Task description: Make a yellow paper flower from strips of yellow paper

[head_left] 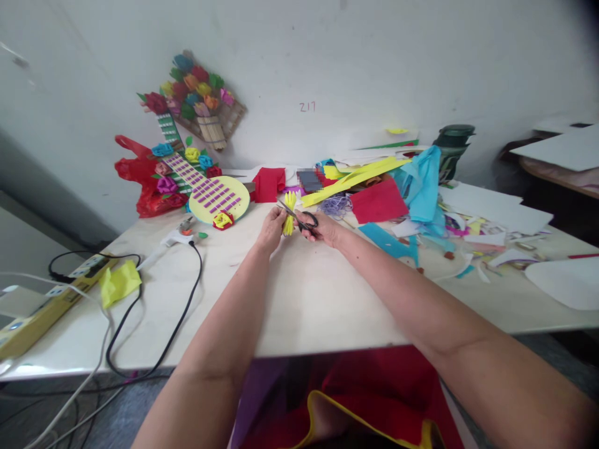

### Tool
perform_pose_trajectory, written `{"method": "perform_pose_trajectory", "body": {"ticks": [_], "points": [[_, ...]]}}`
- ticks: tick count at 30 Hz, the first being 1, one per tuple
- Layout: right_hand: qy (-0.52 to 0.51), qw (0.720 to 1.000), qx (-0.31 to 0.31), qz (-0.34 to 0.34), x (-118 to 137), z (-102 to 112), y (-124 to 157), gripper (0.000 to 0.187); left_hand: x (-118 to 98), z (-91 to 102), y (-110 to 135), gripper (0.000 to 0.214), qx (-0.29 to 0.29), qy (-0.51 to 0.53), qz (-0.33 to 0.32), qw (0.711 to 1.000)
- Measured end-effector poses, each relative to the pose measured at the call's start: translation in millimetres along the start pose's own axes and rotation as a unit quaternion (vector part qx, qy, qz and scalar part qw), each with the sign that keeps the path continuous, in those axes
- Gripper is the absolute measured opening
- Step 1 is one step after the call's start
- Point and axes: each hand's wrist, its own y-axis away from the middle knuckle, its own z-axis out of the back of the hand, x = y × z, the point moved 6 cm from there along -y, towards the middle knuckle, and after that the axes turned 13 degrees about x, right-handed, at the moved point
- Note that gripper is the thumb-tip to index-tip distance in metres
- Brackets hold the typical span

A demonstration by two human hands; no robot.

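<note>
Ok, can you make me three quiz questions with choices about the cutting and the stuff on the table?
1. Where is the red plastic bag?
A. far left, by the wall
B. under the scissors
C. on the blue paper

2. What colour is the paper bundle being cut?
A. blue
B. yellow
C. red

3. What is the right hand doing?
A. lying flat on the table
B. holding scissors
C. holding the glue gun

Answers: 1 A, it sits left against the wall. 2 B, the strips in the left hand are yellow. 3 B, its fingers are in the black handles.
</note>
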Motion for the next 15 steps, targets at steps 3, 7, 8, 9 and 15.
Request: {"method": "perform_pose_trajectory", "body": {"ticks": [3,7,8,9,15], "points": [[-0.001,1.000,-0.009,-0.002,0,-1,0,0.041,1,1.5,0,0.020,-0.011,-0.014,-0.004,1.000],[-0.006,1.000,-0.006,-0.016,-2,-2,-1,0.039,-1,-3.5,1,0.020,-0.003,-0.045,-0.003,0.999],[-0.006,1.000,-0.006,-0.018,-2,-2,-1,0.038,-1,-5.3,1,0.020,0.000,-0.047,-0.001,0.999],[-0.007,1.000,-0.009,-0.019,-2,-2,-1,0.038,-2,-6.8,1,0.020,0.002,-0.048,0.001,0.999],[-0.009,0.999,-0.030,0.005,-1,0,-1,0.038,-2,-7.0,1,0.019,-0.009,-0.031,-0.001,0.999]]}}
